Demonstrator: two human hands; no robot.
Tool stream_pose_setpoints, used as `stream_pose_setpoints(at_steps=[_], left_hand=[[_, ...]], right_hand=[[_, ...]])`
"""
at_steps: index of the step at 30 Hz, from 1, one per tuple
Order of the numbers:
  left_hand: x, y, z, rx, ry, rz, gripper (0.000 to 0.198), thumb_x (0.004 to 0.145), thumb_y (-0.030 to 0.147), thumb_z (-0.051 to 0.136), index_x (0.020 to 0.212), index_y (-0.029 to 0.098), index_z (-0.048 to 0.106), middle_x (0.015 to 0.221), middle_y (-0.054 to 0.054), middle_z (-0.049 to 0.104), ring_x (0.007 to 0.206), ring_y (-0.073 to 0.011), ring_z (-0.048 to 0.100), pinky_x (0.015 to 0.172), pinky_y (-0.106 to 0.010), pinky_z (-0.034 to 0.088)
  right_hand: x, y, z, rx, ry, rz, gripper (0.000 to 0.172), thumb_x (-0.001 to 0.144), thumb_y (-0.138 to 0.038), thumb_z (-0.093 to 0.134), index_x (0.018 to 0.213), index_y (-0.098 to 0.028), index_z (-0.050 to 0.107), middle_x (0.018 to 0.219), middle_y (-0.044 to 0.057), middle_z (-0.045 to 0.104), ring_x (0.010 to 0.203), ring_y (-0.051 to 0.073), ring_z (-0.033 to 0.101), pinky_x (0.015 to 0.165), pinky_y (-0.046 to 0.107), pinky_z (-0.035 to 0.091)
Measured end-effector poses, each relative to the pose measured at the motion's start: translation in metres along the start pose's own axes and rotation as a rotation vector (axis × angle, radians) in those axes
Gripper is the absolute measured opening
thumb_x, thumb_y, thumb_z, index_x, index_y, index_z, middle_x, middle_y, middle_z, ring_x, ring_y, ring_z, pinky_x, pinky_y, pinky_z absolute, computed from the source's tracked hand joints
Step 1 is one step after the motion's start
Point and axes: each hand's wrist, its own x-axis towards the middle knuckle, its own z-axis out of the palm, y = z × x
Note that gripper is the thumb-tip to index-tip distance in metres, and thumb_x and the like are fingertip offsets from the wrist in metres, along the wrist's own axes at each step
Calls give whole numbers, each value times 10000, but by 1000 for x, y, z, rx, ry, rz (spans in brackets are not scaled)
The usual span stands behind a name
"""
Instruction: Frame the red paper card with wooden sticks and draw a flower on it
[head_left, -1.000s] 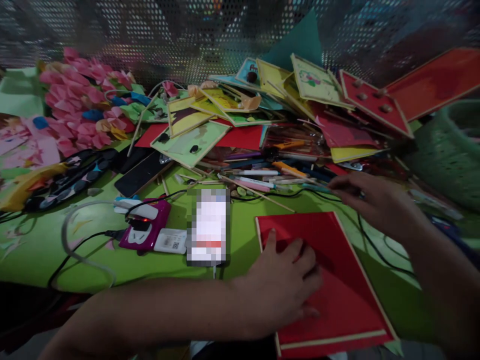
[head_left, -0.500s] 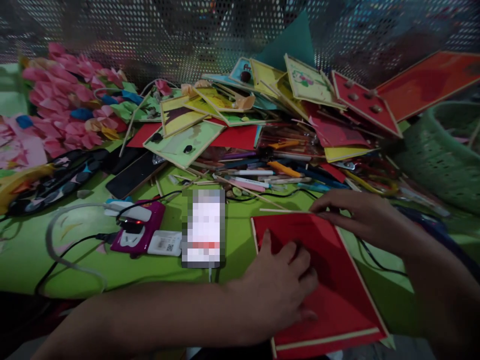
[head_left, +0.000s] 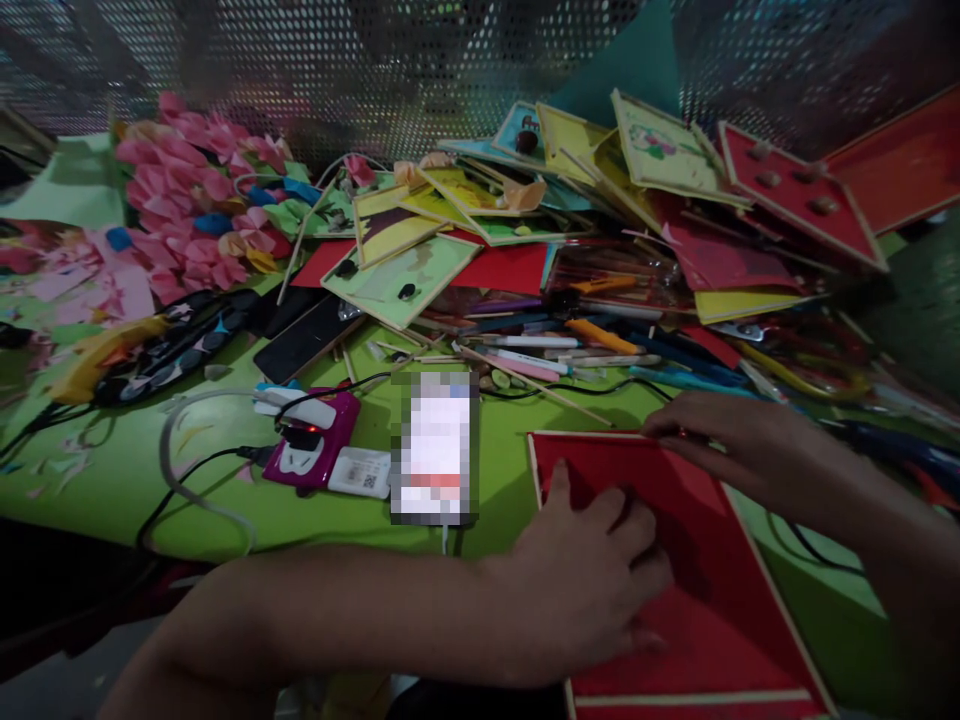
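A red card [head_left: 720,600] edged with thin wooden sticks lies on the green tabletop in front of me. My left hand [head_left: 592,570] rests on it, palm down with the fingers spread. At the card's far edge, the fingers of my right hand [head_left: 705,430] are closed together on a thin wooden stick [head_left: 585,433] lined up along that edge. The fingertips hide the stick's right end.
Left of the card are a lit phone [head_left: 435,450] and a purple power strip [head_left: 315,440] with cables. Behind lie pens [head_left: 532,345], framed cards [head_left: 405,275], pink paper flowers [head_left: 180,210] and a yellow glue gun [head_left: 112,355]. A perforated screen [head_left: 337,70] stands at the back.
The view has shifted, so most things appear further right. The stick at my right fingertips has come down from just beyond the card onto its far edge. My left hand stays on the card.
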Motion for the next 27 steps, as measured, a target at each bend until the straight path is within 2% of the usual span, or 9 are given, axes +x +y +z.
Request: stream_pose_setpoints(at_steps=[7,13,21,24,27], left_hand=[[0,0,-1,9,-2,8,523,950,571,475,1304,201,578,1377,-114,529,1257,-314,457,973,-671,462],[0,0,-2,27,-5,0,508,959,576,449,1294,223,595,1394,-122,531,1264,-307,458,995,-644,449],[2,-3,-6,0,-4,11,496,962,561,456,1274,200,590,1346,-107,567,1243,-299,489,1037,-647,424],[3,-6,-3,-27,12,-9,550,952,584,466,1313,180,562,1293,-90,601,1213,-266,518,1119,-583,374],[5,-9,2,-31,45,-55,595,947,611,455,1327,162,543,1321,-87,597,1216,-239,527,1118,-471,392]], right_hand=[[-1,2,2,-15,-21,-52,171,987,-268,505,1033,-242,668,955,54,738,875,215,713,741,324,518],[0,-1,0,-19,-42,-20,187,981,-250,502,1019,-228,684,971,85,743,895,231,711,755,345,525],[3,-5,1,-14,2,-7,175,964,-226,524,1000,-225,695,949,72,744,874,223,713,745,328,518],[3,-4,2,-24,-19,-10,175,977,-229,514,1013,-225,684,957,66,730,878,207,702,761,320,508],[3,-3,3,-48,-32,-16,176,987,-220,504,1041,-226,672,966,62,719,889,198,690,765,313,500]])
